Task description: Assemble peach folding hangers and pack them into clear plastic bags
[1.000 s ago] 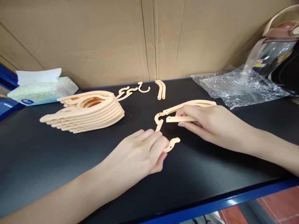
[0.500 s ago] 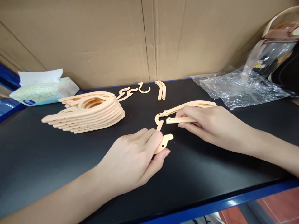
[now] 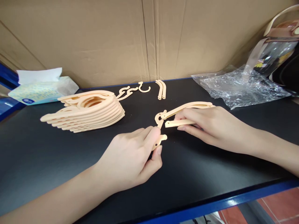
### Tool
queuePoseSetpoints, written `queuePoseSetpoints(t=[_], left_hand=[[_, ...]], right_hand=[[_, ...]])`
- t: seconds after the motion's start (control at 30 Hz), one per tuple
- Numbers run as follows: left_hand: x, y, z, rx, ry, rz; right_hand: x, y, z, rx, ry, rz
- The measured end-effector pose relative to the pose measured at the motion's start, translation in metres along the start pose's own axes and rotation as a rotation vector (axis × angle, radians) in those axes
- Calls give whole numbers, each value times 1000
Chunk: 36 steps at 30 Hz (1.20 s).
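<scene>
My left hand (image 3: 137, 157) is closed on a cream plastic hanger hook piece (image 3: 163, 138), whose knobbed end with a small hole sticks out past the fingers. Just beyond the fingertips shows a curved hook part (image 3: 158, 118); whether it joins the held piece is hidden. Between thumb and fingers, my right hand (image 3: 205, 123) grips a straight-ended hanger arm (image 3: 174, 123), its holed tip pointing left, close to the hook part. Behind those fingers is a longer curved hanger arm (image 3: 190, 106), its left end at the curved hook part; whether I hold it too, I cannot tell.
A stack of cream hangers (image 3: 93, 115) stands at left, before a tissue pack (image 3: 44, 90). At the back lie loose hooks (image 3: 144, 90) and two curved arms (image 3: 161, 90). Clear plastic wrapping (image 3: 243, 88) and a bottle (image 3: 277, 51) are at right. Cardboard (image 3: 105, 43) rises behind the black tabletop (image 3: 198, 177).
My left hand has shifted slightly left with the hook piece, and its thumb has drawn back. The right-hand arm's tip has moved slightly left and down. The curved arm's left end now overlaps the hook part.
</scene>
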State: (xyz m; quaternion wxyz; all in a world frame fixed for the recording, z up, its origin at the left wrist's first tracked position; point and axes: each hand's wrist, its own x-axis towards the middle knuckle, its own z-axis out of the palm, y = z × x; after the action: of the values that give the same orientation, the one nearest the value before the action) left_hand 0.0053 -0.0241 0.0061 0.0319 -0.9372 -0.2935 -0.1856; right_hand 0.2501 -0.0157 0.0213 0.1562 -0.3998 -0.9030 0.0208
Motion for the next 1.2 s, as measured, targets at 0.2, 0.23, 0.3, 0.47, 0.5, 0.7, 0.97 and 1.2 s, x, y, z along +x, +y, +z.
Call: queuePoseSetpoints(t=[0.2, 0.23, 0.3, 0.47, 0.5, 0.7, 0.97, 1.2], left_hand=[[0, 0, 0, -47, 4, -15], [1, -1, 0, -62, 0, -17], [1, -1, 0, -98, -14, -23], [2, -1, -2, -150, -45, -36], [2, 0, -2, -154, -48, -36], [0, 2, 2, -134, -58, -50], [-1, 3, 5, -113, -51, -6], [-1, 1, 3, -113, -64, -2]], right_hand=[[-2, -7, -3, 2, 16, -173], [-2, -8, -3, -4, 27, -192], [-2, -9, -3, -17, 46, -219], [-2, -11, -3, -23, 39, -242], [-2, -11, -3, -20, 37, -243], [-4, -10, -2, -12, 45, -265], [-4, -10, -2, -16, 24, -257], [-3, -11, -3, -11, 19, -256]])
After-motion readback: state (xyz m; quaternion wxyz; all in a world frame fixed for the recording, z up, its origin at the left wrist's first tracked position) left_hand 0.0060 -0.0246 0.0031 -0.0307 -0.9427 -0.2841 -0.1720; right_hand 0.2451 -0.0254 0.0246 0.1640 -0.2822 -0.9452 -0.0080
